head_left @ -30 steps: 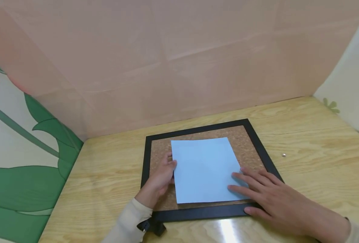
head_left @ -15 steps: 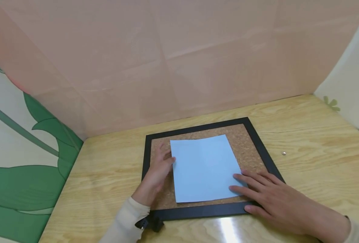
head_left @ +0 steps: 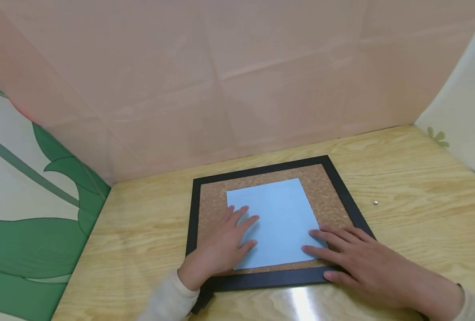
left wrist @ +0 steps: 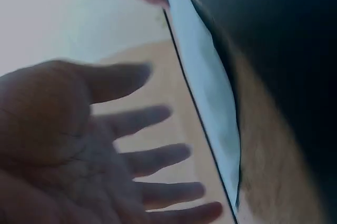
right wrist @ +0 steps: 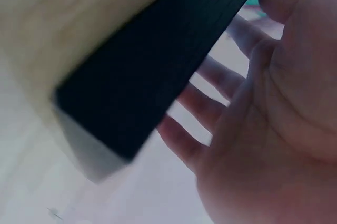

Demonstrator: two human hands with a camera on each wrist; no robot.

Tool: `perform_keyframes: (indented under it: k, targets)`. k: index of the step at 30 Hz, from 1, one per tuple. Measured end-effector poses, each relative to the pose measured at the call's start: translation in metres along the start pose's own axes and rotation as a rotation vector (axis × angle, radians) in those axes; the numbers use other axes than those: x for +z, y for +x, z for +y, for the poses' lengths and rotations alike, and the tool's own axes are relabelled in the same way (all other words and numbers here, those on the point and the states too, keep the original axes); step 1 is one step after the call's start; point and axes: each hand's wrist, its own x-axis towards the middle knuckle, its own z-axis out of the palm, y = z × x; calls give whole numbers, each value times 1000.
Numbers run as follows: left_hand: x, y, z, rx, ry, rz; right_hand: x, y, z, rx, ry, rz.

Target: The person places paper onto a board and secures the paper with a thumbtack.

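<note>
Both hands (head_left: 357,263) spread; left (head_left: 221,245) moved over blue paper (head_left: 281,214).

The paper (head_left: 279,205) has room above its far half; the left hand (head_left: 226,243) bars its left edge, the right hand (head_left: 353,258) its near right corner. Beyond the board (head_left: 269,280), the wall (head_left: 221,98) blocks passage.

Pinkish sheet (head_left: 237,89) behind a wood-grained table (head_left: 149,223), leaf-patterned panel (head_left: 20,249) left, pale panel (head_left: 468,107) right.

1 pale wood-grain table (head_left: 149,218) on my remote feed, 1 black-framed corkboard (head_left: 323,191) I see lying flat on it, 1 tiny shiny object (head_left: 375,203) to its right, apart
</note>
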Motion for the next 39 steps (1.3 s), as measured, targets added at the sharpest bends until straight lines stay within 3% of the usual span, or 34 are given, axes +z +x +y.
perform_keyframes:
  k: [3, 5, 10, 15, 22, 29, 39]
  targets:
    - [5, -4, 4, 49, 96, -114, -7, 3, 8, 59, 32, -14]
    - [7, -5, 5, 57, 103, -142, -13, 5, 20, 122, 56, -17]
    - [9, -5, 7, 48, 82, -140, -25, -3, 69, 343, 85, -93]
    - [10, -4, 8, 76, 46, -119, -32, -21, 112, 541, 156, -232]
    - [6, -11, 8, 106, -12, -123, -25, -21, 132, 553, 254, -295]
    - [5, -11, 18, 205, 95, -151, -18, -21, 141, 562, 177, -270]
    - [5, -12, 12, 229, 116, -144, -12, -15, 142, 556, 178, -273]
